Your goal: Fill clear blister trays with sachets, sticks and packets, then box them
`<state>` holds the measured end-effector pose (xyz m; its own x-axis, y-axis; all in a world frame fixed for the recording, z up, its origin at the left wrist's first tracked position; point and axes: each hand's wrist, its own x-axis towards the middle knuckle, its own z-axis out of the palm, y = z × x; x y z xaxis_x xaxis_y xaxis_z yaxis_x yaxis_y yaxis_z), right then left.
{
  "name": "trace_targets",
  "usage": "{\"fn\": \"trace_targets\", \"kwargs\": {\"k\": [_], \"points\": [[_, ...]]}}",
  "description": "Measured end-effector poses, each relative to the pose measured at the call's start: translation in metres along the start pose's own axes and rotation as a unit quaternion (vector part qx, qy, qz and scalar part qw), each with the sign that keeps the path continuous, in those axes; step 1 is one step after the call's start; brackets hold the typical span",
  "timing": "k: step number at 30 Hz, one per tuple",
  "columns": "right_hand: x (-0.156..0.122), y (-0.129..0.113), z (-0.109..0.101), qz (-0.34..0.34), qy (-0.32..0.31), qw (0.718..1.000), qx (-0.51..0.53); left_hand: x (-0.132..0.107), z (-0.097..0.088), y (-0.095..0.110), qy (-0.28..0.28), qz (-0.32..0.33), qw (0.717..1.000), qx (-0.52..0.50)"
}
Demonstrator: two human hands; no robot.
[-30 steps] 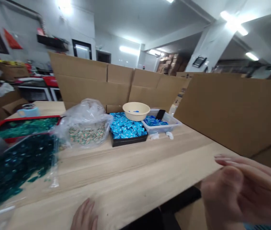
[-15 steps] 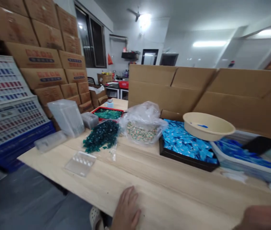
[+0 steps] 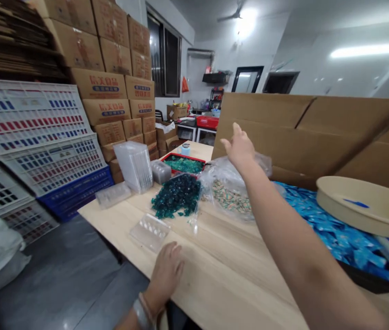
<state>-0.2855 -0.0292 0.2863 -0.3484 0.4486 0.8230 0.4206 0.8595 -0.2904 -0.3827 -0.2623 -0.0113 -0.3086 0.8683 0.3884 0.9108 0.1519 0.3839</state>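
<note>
We see stacked cardboard boxes [image 3: 105,85] at the far left of the room. Each front carries a row of red Chinese characters above a dark blue oval mark. The print is too blurred for us to read, and it is the only lettering we can make out.

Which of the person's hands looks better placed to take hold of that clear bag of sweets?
Probably the right hand: it is stretched out just above the bag, while the left hand rests at the near table edge.
</note>
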Motion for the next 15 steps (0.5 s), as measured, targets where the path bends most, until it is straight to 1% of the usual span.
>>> {"fn": "trace_targets", "kwargs": {"k": [1,2,3,4,5,6,7,9,10,11,13,15], "points": [[-0.002,0.005,0.024,0.021,-0.013,1.000,-0.012,0.001,-0.001,-0.016,-0.008,-0.037,0.999,0.037],[-0.014,0.009,0.048,0.042,-0.035,0.998,-0.027,0.002,-0.001,-0.032,-0.017,-0.071,0.995,0.070],[-0.035,0.012,0.070,0.071,-0.072,0.993,-0.055,0.001,0.000,-0.045,-0.023,-0.097,0.990,0.096],[-0.064,0.015,0.089,0.084,-0.133,0.984,-0.078,0.001,0.002,-0.056,-0.024,-0.114,0.987,0.113],[-0.099,0.016,0.105,0.093,-0.191,0.973,-0.087,0.000,0.004,-0.065,-0.020,-0.121,0.985,0.124],[-0.137,0.016,0.118,0.099,-0.238,0.963,-0.075,0.000,0.006,-0.072,-0.009,-0.125,0.983,0.131],[-0.176,0.014,0.126,0.099,-0.270,0.957,-0.051,0.001,0.008,-0.076,0.008,-0.129,0.982,0.136],[-0.249,0.007,0.131,0.078,-0.275,0.958,-0.001,0.002,0.010,-0.083,0.043,-0.133,0.979,0.145],[-0.279,0.003,0.130,0.064,-0.268,0.961,0.021,0.002,0.010,-0.086,0.059,-0.133,0.978,0.148],[-0.303,-0.001,0.126,0.054,-0.258,0.964,0.038,0.003,0.009,-0.088,0.073,-0.131,0.978,0.149],[-0.335,-0.009,0.117,0.046,-0.229,0.971,0.058,0.003,0.005,-0.093,0.099,-0.119,0.978,0.138],[-0.347,-0.014,0.105,0.059,-0.205,0.976,0.052,0.004,0.001,-0.094,0.131,-0.106,0.980,0.103]]}}
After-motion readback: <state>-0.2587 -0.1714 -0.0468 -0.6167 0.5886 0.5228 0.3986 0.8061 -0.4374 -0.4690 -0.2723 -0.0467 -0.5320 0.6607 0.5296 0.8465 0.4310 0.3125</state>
